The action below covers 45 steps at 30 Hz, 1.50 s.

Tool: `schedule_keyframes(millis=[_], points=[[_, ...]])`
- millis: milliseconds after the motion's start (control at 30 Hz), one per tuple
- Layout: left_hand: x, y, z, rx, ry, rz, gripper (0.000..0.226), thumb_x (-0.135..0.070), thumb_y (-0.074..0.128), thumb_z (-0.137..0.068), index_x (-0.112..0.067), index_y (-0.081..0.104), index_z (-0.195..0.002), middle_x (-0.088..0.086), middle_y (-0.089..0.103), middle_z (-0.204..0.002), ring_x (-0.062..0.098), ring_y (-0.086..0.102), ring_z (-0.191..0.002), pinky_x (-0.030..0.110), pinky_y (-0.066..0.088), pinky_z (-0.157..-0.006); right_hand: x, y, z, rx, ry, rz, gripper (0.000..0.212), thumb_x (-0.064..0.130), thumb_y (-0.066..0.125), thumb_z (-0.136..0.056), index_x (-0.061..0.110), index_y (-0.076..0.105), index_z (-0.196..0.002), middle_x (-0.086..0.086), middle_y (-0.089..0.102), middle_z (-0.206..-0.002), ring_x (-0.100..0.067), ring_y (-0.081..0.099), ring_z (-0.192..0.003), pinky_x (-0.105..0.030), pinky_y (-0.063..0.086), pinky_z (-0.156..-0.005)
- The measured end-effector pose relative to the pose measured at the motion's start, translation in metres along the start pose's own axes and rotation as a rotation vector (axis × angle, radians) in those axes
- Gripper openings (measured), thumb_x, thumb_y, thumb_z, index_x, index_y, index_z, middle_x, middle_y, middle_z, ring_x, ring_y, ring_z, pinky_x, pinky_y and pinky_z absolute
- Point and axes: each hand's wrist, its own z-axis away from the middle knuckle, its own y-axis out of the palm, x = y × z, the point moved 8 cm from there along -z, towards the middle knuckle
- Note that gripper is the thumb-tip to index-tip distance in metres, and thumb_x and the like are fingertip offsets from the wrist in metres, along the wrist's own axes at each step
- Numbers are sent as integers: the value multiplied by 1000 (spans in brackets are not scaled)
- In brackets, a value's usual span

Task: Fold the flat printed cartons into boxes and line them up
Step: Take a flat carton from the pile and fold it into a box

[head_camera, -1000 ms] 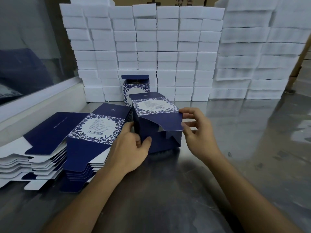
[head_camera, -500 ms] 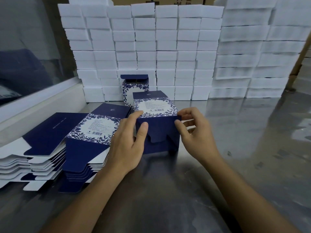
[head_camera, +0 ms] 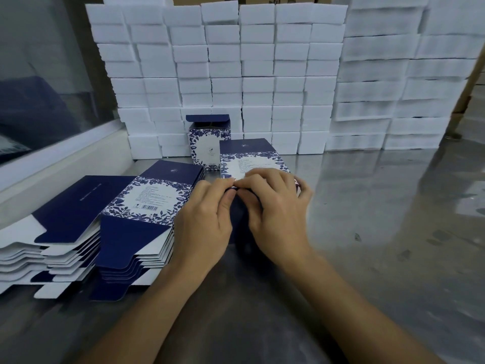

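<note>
At the centre of the steel table (head_camera: 380, 232), a blue-and-white printed carton (head_camera: 249, 158) lies on its side, partly erected, its near end covered by both hands. Left hand (head_camera: 204, 222) and right hand (head_camera: 278, 206) meet over that end, fingers curled, pinching the dark blue flap between them. Just left, touching the left hand, lies a stack of flat cartons (head_camera: 147, 206); a second flat stack (head_camera: 52, 232) lies farther left. Beyond the held carton, one finished box (head_camera: 208, 143) stands upright with its top flap raised, against a wall of stacked white foam blocks (head_camera: 262, 74).
</note>
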Motion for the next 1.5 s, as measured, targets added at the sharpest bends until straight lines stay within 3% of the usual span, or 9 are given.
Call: schedule_keyframes(millis=[233,467,600,733,867,1000,1167,1267,1500], points=[[0,1,-1,6,-14,-13,29,-28,47,-99,-13,65,-116,6,60,-97,30,60,-79,44,51,-64,-23,-4,0,-29,41,-97,13,21,66,-93,21,75,-103,1,66,-116,-27,55,-107,-48,44,-87],[9,13,6,86,-39,-21,30,-31,51,-98,-27,45,-127,-1,59,-111,24,60,-89,39,50,-70,-38,-2,-3,-62,98,-254,11,13,70,-92,13,75,-101,-8,58,-121,-26,54,-110,-44,48,-93],[21,19,8,136,-98,34,48,-36,60,-93,-38,33,-132,-4,59,-120,18,59,-100,37,50,-77,-57,2,2,-18,212,-363,18,22,60,-99,18,67,-115,-3,53,-128,6,50,-113,-18,45,-98],[23,22,10,155,-89,30,61,-37,67,-88,-44,28,-134,-7,54,-126,18,58,-104,40,52,-82,-76,16,5,144,366,-459,18,29,52,-103,29,55,-120,5,61,-120,-13,59,-107,-46,51,-92],[26,28,12,160,-86,72,75,-33,74,-83,-43,24,-138,-9,45,-134,8,50,-109,34,47,-88,-77,11,1,84,341,-485,12,26,57,-100,34,57,-109,9,62,-113,-6,60,-98,-35,53,-84],[39,31,16,138,-200,169,96,-27,81,-77,-40,15,-145,-3,40,-147,7,49,-121,34,49,-97,-84,26,10,244,427,-636,53,28,73,-90,47,42,-128,24,58,-113,9,60,-94,-15,54,-69],[47,26,17,98,-265,164,103,-26,84,-70,-36,16,-148,-5,41,-147,15,47,-129,41,46,-102,-80,37,19,373,420,-455,86,34,88,-72,48,32,-136,20,58,-108,-3,65,-89,-31,61,-74],[45,21,17,43,-267,138,96,-26,83,-71,-31,23,-146,-5,44,-145,15,45,-129,30,39,-98,-75,30,15,292,381,-354,79,42,87,-70,46,36,-130,18,60,-103,-6,64,-89,-42,60,-77],[39,8,13,-96,-274,75,65,-29,81,-73,-24,41,-124,-5,58,-113,19,57,-99,31,43,-75,-71,17,11,151,420,-254,47,51,79,-70,38,44,-98,14,63,-74,-2,60,-70,-39,55,-65]])
